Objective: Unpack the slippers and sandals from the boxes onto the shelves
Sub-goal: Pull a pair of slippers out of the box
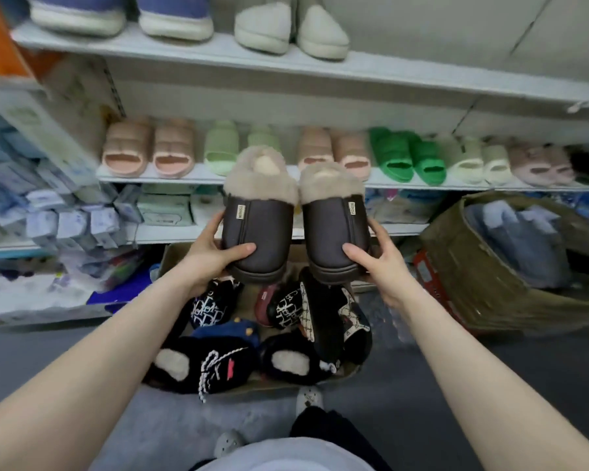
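Head view: 2 brown fur-lined slippers held side by side above the open box, toes toward the wearer.

Left hand (211,256) grips the left brown slipper (257,232), thumb curled over its toe; right hand (374,263) grips the right brown slipper (334,229) likewise. Middle shelf (422,183) already carries pink, green and pale slides in pairs. Cardboard box (174,256) below holds several dark slippers (286,334). Judgement: partway through; this pair not yet shelved.
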